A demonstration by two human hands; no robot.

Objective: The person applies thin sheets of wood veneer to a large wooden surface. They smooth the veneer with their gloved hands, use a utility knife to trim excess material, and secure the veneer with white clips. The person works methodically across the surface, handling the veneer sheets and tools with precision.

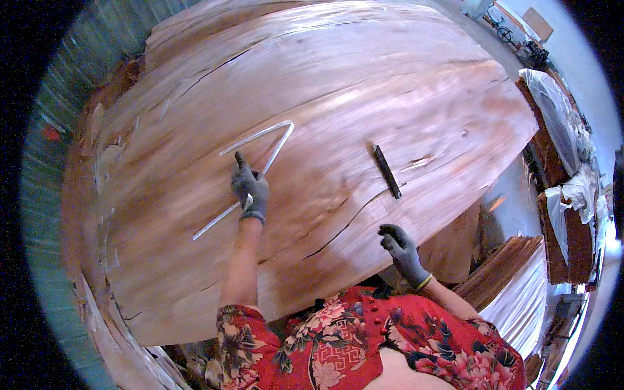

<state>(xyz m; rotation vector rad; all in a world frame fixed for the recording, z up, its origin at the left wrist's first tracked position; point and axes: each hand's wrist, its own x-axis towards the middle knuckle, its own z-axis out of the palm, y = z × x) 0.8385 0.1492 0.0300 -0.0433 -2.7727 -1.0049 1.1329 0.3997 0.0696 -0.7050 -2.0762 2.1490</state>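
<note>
My left hand [250, 188], in a grey glove, is over the left middle of a large sheet of reddish-brown wood veneer [325, 143]. Its index finger points away from me, and the other fingers close around a narrow white tape strip [278, 148]. The strip bends sharply beyond the hand, and its other end comes out on the near side. My right hand [404, 255], gloved too, hovers by the sheet's near edge with its fingers curled and nothing visible in them. A flat black bar [387, 171] lies on the veneer beyond it, near a long dark crack.
A green corrugated wall [58, 195] runs along the left. Stacked veneer [507, 266] stands at the near right, and further stacks under plastic sheeting [556, 120] line the right side. A bicycle [502, 31] is at the far right.
</note>
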